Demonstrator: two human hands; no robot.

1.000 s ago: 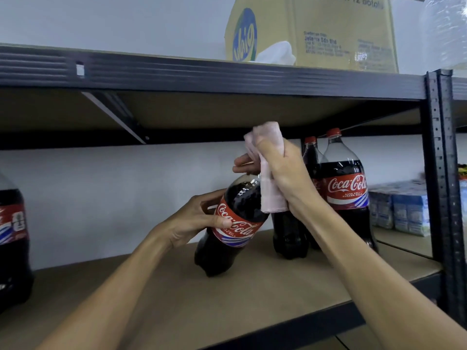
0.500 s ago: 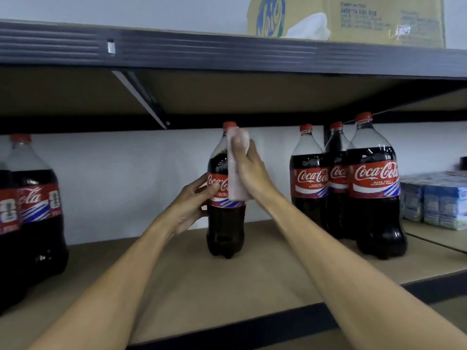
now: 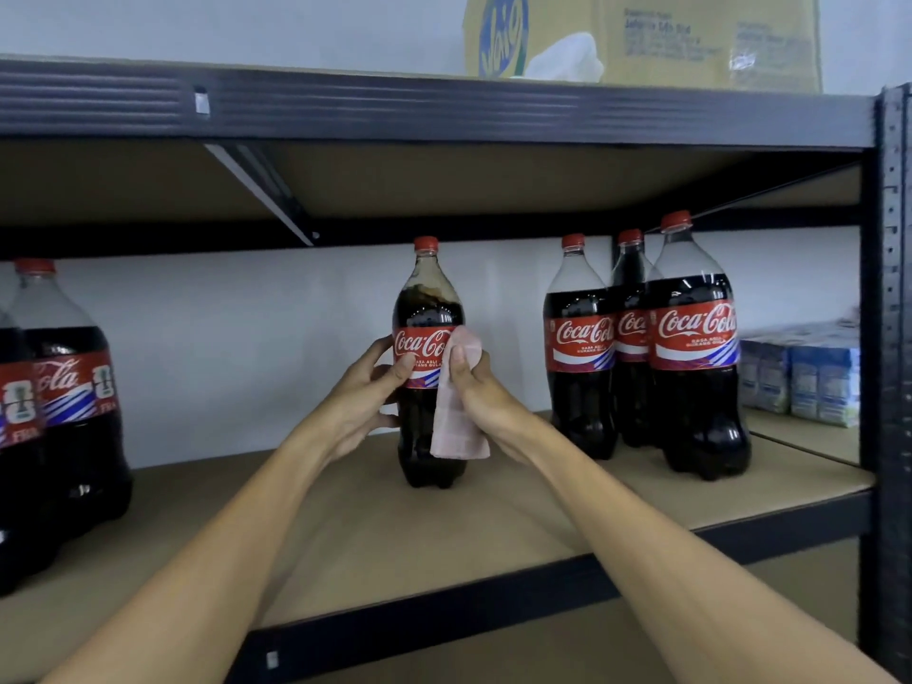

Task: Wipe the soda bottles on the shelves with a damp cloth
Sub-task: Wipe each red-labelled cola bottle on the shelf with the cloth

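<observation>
A large cola bottle [image 3: 427, 308] with a red cap and red label stands upright in the middle of the wooden shelf [image 3: 375, 530]. My left hand [image 3: 362, 392] grips its left side at the label. My right hand [image 3: 476, 392] presses a pale pink cloth [image 3: 456, 427] against the bottle's right side, and the cloth hangs down past the label. Three more cola bottles [image 3: 691, 348] stand in a group at the right, and two others [image 3: 59, 402] stand at the left edge.
A dark metal upright [image 3: 888, 338] borders the shelf on the right. Blue and white carton packs [image 3: 799, 377] sit on the neighbouring shelf. Above, the upper shelf beam [image 3: 444, 108] carries a yellow cardboard box [image 3: 641, 37].
The bottle went from tilted to upright on the shelf. My right hand with the cloth slid down from the neck to the label and lower body.
</observation>
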